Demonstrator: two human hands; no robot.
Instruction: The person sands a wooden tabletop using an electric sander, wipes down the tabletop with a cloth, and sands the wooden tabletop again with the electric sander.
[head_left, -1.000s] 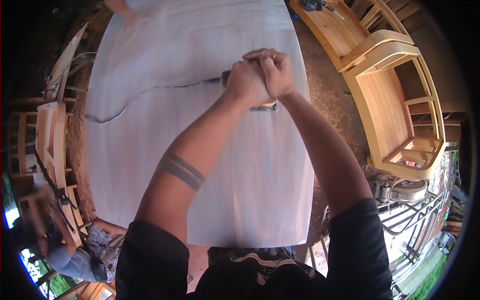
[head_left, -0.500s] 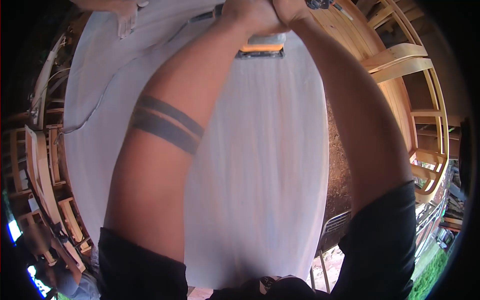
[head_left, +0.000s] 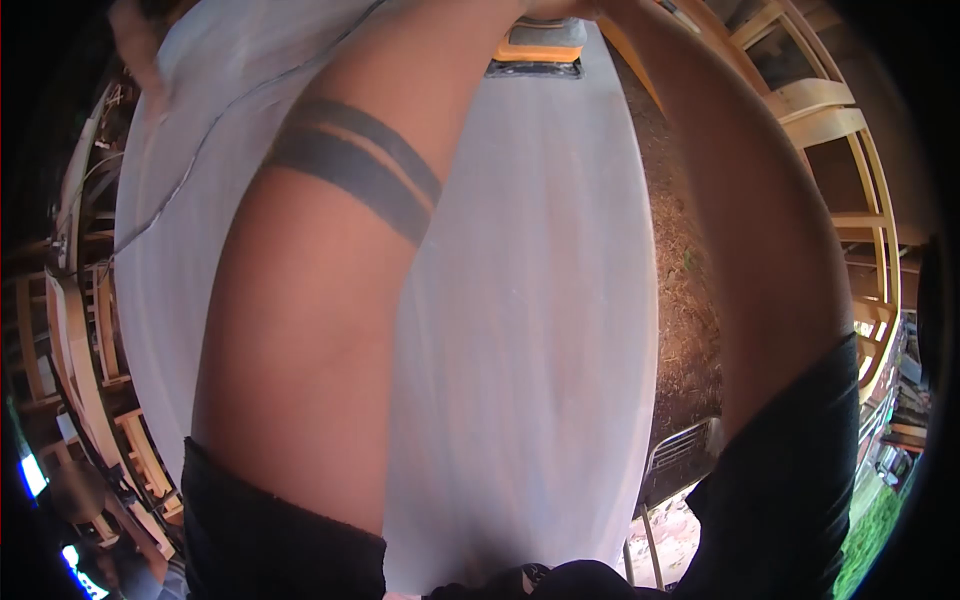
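An orange and grey power sander [head_left: 540, 45] with a dark base rests flat on a broad, whitish, streaked board [head_left: 520, 280]. Both my arms stretch forward to it, the left one [head_left: 320, 250] reaching across the board, the right one [head_left: 760, 200] along its right side. My left hand [head_left: 550, 7] shows only as a sliver on top of the sander, and my right hand is cut off by the upper edge at its wrist. The fingers of both are hidden. A grey cord [head_left: 215, 120] trails over the board at the left.
Another person's blurred hand [head_left: 150, 90] is at the board's upper left edge. Curved wooden frames [head_left: 820, 110] stand at the right, with more wooden parts [head_left: 75, 350] at the left. Debris-strewn ground [head_left: 685, 270] and a metal grille [head_left: 683, 445] lie right of the board.
The sander and my hands have shifted up in the view, leaving my hands mostly out of frame. The other person's hand has moved left and down. The cord lies differently.
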